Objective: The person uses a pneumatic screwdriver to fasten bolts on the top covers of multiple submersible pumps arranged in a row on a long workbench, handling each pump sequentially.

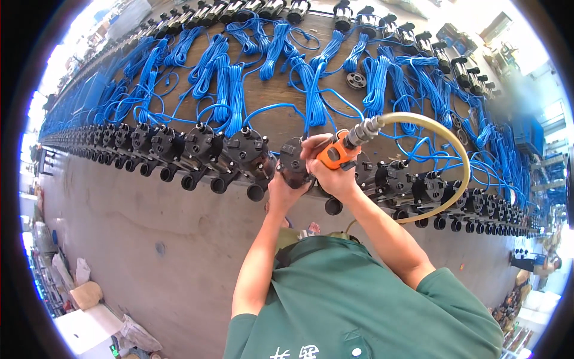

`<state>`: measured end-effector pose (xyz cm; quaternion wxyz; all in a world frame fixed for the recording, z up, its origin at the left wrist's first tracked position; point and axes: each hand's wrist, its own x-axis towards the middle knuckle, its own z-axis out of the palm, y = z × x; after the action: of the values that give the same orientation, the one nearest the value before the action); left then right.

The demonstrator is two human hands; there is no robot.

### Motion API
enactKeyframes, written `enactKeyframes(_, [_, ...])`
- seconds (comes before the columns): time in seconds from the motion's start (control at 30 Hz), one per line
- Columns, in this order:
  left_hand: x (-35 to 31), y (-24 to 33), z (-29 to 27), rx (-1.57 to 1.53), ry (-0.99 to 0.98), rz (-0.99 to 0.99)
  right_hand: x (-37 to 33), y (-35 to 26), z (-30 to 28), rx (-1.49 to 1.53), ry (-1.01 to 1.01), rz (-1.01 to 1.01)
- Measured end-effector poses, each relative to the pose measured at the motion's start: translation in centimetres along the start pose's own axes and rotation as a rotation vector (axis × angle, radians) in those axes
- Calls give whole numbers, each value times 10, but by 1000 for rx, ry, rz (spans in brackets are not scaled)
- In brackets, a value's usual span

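Note:
At the near edge of the bench, my left hand (286,190) is wrapped round the lower side of a black cylindrical pump (292,157) with a flat round end. My right hand (336,179) grips an orange air tool (338,152), held just right of that end. Some right-hand fingers reach across to the pump and partly cover it. A metal coupling (362,131) joins the tool to a pale yellow air hose (461,152), which loops out to the right and back under my right arm. The tool's working tip is hidden by my hand.
More black pumps (246,151) line the near edge on both sides; another row (299,11) runs along the far edge. Bundled blue cables (314,84) cover much of the brown bench (263,96). A metal pulley-like wheel (356,80) lies among them. Someone else (541,263) is at the far right.

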<state>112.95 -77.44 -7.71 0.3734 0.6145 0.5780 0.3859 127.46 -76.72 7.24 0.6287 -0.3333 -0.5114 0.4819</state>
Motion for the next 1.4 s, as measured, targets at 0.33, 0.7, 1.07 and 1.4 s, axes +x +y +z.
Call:
enactKeyframes(0.33, [-65, 17, 30, 48, 270, 119, -6, -42, -16, -28, -9, -85])
enactKeyframes(0.7, [-48, -2, 78, 56, -37, 248, -39, -51, -55, -56, 138, -26])
enactKeyframes(1.07, [-53, -19, 81, 183, -1, 380, -27, -28, -46, -209, -41, -80])
enactKeyframes(1.4, [-30, 72, 4, 287, -231, 286, -27, -43, -48, -220, -25, -108])
